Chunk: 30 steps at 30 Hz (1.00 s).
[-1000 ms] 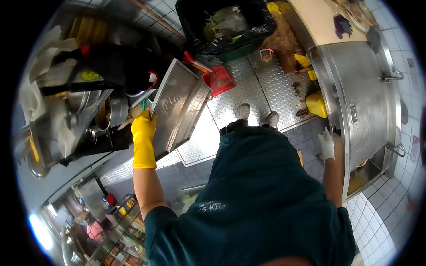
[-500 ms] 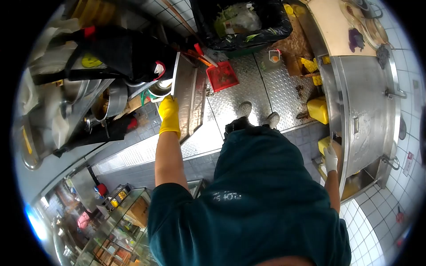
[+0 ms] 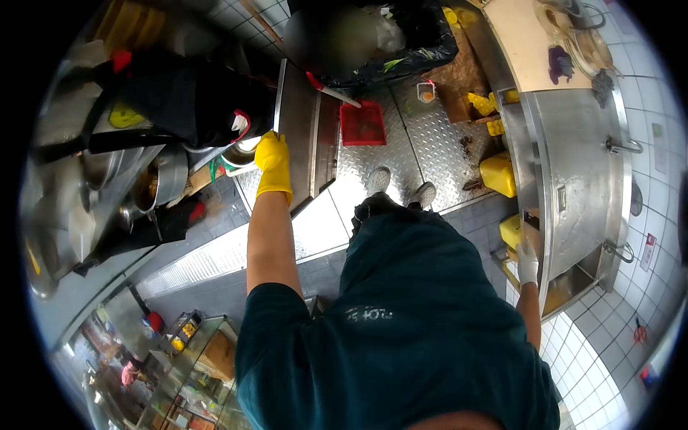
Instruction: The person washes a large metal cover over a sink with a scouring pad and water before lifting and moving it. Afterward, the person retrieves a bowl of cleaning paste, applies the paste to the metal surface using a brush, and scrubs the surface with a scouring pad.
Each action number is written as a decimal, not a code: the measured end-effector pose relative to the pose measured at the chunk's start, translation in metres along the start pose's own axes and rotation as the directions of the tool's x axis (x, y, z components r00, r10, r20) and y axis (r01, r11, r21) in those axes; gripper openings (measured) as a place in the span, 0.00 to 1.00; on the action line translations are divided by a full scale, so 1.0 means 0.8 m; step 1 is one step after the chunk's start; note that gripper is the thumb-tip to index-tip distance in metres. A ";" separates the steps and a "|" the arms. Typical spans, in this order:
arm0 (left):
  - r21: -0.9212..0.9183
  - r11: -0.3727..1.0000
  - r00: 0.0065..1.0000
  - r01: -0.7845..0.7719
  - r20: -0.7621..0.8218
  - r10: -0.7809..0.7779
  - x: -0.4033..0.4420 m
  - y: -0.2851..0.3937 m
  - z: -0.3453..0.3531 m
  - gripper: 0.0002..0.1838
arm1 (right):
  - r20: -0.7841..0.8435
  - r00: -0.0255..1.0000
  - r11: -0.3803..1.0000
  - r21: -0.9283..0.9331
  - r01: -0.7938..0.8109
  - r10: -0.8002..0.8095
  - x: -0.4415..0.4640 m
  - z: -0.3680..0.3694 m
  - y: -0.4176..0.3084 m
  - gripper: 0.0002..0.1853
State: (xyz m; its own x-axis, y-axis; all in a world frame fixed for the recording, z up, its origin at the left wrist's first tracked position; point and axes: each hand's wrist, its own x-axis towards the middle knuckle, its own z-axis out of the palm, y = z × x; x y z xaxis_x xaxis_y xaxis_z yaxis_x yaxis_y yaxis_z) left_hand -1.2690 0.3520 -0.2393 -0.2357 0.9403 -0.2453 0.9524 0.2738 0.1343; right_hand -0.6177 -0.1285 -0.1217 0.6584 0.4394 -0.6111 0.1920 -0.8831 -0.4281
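Note:
My left hand, in a yellow rubber glove, is closed over the near edge of a flat metal door standing upright at the left of the floor plates. Just beside that hand are a round metal bowl and a green item on a counter. My right hand, in a pale glove, hangs at the open front of a steel counter. A yellow container is close to its fingers, which blend with the counter edge, so their grip is unclear.
A red dustpan lies on the diamond-plate floor before a black-lined bin. A yellow jug stands under the right counter. A person in a dark apron stands at the left by metal pots.
My left hand and the metal door have shifted slightly toward the far side, and the door's angle has changed. The whole view has slid a little left. My right hand stays by the counter.

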 end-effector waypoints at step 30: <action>-0.086 0.991 0.994 0.101 0.056 -0.096 0.291 0.029 0.032 0.22 | -0.119 0.986 0.901 -0.404 -0.158 0.119 -0.196 0.008 0.235 0.31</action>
State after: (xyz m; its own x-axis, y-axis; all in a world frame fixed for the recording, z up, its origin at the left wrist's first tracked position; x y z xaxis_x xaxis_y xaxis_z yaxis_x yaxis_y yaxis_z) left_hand -1.2972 0.5724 -0.3177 -0.3148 0.8969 -0.3106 0.9035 0.3834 0.1915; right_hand -0.6897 -0.3622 -0.1108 0.7583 0.3081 -0.5745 0.3632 -0.9315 -0.0201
